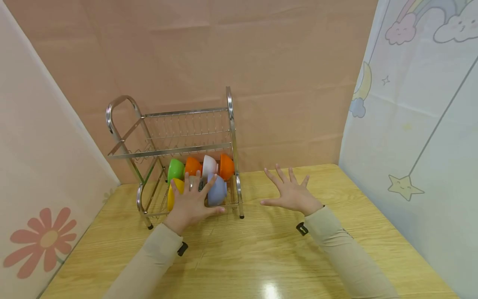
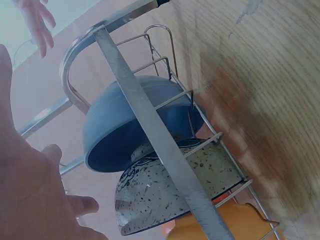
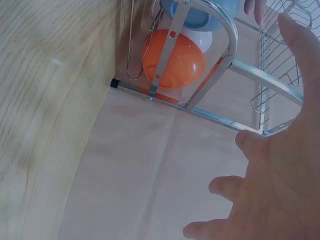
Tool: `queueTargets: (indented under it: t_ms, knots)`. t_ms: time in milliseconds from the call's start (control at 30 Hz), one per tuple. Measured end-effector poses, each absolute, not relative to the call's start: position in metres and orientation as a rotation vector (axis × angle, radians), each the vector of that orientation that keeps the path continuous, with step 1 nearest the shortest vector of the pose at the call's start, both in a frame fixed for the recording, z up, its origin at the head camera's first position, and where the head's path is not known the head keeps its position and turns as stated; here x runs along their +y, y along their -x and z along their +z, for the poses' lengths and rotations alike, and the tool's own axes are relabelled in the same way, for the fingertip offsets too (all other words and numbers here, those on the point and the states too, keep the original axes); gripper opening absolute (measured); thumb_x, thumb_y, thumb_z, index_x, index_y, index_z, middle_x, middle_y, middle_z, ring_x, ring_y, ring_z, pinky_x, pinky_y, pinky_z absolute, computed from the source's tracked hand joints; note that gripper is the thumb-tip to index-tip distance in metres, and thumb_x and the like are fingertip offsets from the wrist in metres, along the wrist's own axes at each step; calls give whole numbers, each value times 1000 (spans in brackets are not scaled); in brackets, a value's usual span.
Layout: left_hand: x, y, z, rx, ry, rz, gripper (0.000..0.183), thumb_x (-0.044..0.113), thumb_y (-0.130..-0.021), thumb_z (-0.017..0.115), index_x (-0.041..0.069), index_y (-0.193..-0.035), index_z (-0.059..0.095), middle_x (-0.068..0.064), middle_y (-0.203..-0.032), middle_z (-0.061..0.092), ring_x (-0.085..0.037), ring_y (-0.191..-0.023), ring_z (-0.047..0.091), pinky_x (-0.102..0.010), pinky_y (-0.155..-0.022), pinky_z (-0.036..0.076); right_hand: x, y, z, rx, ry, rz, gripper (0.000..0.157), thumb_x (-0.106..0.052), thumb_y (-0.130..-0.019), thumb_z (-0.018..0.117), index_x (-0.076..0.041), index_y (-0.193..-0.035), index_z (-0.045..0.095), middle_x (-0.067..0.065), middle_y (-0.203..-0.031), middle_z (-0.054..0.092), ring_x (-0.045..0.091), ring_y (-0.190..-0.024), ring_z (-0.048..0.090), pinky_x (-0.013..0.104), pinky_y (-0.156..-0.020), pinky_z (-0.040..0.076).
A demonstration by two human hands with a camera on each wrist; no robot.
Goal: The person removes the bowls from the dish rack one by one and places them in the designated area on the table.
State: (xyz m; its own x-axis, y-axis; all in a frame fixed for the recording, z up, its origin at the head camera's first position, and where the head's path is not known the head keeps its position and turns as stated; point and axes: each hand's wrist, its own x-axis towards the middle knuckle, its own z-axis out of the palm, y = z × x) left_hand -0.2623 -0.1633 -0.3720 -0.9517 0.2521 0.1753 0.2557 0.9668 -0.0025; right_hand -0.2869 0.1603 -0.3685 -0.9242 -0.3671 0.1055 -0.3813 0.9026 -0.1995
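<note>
My left hand hovers in front of the lower shelf of a two-tier metal dish rack, fingers spread and holding nothing. Bowls stand on edge there: green, white, two orange ones, such as the orange bowl at the right end, plus a yellow bowl and a blue bowl in front. A speckled bowl with a dark pattern shows in the left wrist view; the hand mostly hides it in the head view. To the right of the rack, my right hand is spread above the table, holding nothing.
The rack stands at the left back of a wooden table. Its upper tier carries thin wire dividers. A plain pinkish cloth hangs behind, with printed sheets on both sides.
</note>
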Motion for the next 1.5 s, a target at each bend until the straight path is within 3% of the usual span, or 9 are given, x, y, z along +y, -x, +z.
queueTargets:
  t_ms: [167,300,400,467,533,633,767,1000,1500]
  knots:
    - [-163,262,-370,-2907,392,-55,98,90,-75,32,39,-154,5,-19,-161,12,-49,-145,2,-76,-105,-3,161,290,-369,-2923,-625,388,94,-72,-84,52,-32,-156,8,15,-162,6,52,-143,12,86,-93,2]
    - [-161,261,-362,-2732,442,-184,77,62,-89,56,18,-149,37,-21,-148,42,-44,-137,36,-67,-110,21,161,294,-367,-2737,-668,415,78,-50,-92,61,-19,-154,25,19,-153,34,44,-133,41,77,-100,22]
    - [-159,261,-356,-2549,476,-283,47,34,-89,69,6,-125,62,-17,-120,64,-35,-111,60,-52,-97,47,160,297,-366,-2613,-693,427,62,-36,-92,66,-11,-144,44,16,-138,53,37,-119,57,63,-97,41]
    - [-158,259,-353,-2475,472,-337,28,23,-87,71,5,-108,70,-12,-100,69,-28,-88,65,-42,-77,55,160,297,-366,-2582,-704,452,50,-30,-92,67,-9,-135,54,13,-130,60,33,-112,62,54,-92,48]
    - [-157,257,-351,-2474,439,-394,16,20,-87,70,6,-95,72,-8,-86,68,-21,-68,61,-33,-58,53,159,297,-366,-2600,-705,469,40,-29,-93,66,-10,-128,60,9,-122,65,29,-104,65,48,-86,53]
    - [-155,253,-349,-2564,369,-487,13,21,-89,66,9,-85,68,-2,-71,61,-13,-50,50,-26,-43,42,159,296,-365,-2692,-690,501,32,-30,-95,62,-12,-122,64,6,-113,70,24,-97,68,42,-79,55]
    - [-154,252,-350,-2693,303,-533,17,25,-92,62,12,-81,64,2,-58,53,-12,-43,43,-24,-38,34,159,294,-365,-2810,-713,533,27,-30,-97,59,-15,-118,65,2,-100,71,18,-88,68,36,-70,56]
    - [-155,254,-357,-2761,240,-567,22,26,-92,61,13,-75,57,1,-56,48,-14,-45,43,-25,-40,32,162,293,-370,-2872,-743,506,26,-30,-96,59,-15,-116,66,2,-96,71,15,-80,67,33,-66,54]
    - [-151,263,-366,-2825,143,-885,39,27,-95,61,-2,-119,49,-5,-72,59,-15,-52,50,-26,-48,40,162,293,-378,-2906,-742,530,24,-28,-97,59,-16,-116,66,1,-94,70,10,-75,64,31,-63,53]
